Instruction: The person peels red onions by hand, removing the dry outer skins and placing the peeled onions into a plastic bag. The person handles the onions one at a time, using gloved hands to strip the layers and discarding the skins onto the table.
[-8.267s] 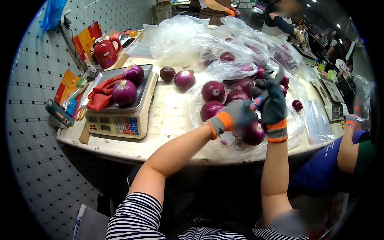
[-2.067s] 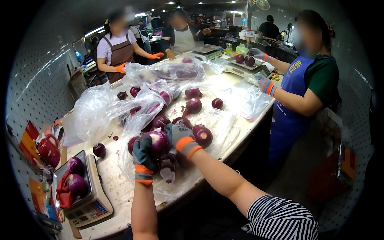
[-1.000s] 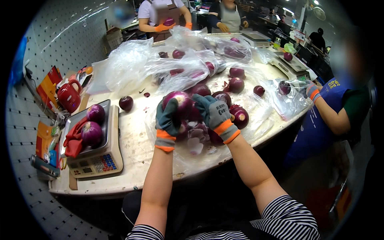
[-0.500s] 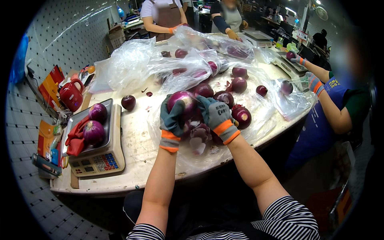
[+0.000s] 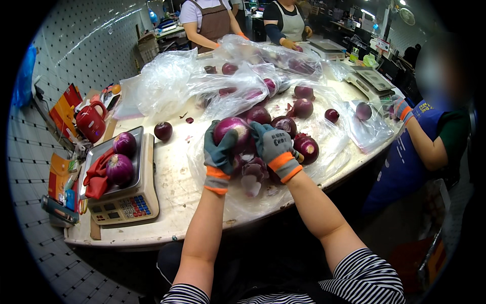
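Head camera view: near the middle of the frame, the person's left hand [image 5: 216, 152], in a grey-green glove with an orange-banded cuff, held a large red onion [image 5: 233, 126]. Its fingers were curled round the onion's left side, the thumb lying across the front. The right hand [image 5: 276, 144], gloved alike, met the onion's right side with bent fingers; whether they gripped it or merely touched it could not be told. A narrow dark and yellow object [image 5: 298, 156] showed beside that hand, its kind unclear.

Just below the hands, pale loose peel [image 5: 251, 183] lay on clear plastic. Several more onions [image 5: 307, 148] sat right of centre, and crumpled clear bags [image 5: 169, 76] spread over the upper middle of the white table [image 5: 177, 202].

At the left of the frame, a weighing scale [image 5: 124, 207] bore two onions [image 5: 119, 169] and a red cloth [image 5: 97, 178] on its metal tray. A single dark onion [image 5: 163, 131] lay just right of the scale, and a red kettle [image 5: 91, 121] stood farther up. At the right edge was a co-worker in a blue apron [image 5: 400, 169]; at the top were two people in brown [image 5: 215, 23] and pale [image 5: 286, 25] aprons.
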Demonstrator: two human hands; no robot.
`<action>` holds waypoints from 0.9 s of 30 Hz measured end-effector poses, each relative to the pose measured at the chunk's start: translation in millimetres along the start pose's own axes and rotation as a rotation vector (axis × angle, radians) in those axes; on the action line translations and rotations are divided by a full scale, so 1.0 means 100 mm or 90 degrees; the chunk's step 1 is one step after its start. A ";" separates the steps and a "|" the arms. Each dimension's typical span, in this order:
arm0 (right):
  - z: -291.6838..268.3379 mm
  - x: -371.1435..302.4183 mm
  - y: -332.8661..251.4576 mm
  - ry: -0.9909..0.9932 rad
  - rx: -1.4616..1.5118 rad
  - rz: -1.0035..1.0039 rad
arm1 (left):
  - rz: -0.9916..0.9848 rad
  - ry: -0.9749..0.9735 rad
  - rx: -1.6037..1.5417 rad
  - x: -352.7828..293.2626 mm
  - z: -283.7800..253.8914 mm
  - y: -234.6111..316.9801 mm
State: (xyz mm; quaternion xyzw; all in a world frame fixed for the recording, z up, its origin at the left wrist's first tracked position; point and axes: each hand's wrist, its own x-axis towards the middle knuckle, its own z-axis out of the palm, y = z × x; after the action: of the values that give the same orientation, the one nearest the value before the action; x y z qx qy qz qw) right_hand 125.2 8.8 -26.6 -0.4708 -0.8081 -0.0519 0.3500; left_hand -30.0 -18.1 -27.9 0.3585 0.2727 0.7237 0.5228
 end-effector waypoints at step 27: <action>-0.12 0.22 0.39 -0.012 0.322 0.245 | -0.144 -0.117 -0.130 -0.06 0.01 -0.06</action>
State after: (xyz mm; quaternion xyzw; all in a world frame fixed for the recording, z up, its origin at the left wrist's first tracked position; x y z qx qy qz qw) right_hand 155.8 41.6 -14.0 -0.5135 -0.6947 0.2224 0.4519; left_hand -24.7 -21.7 -32.8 0.3350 0.1872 0.6484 0.6575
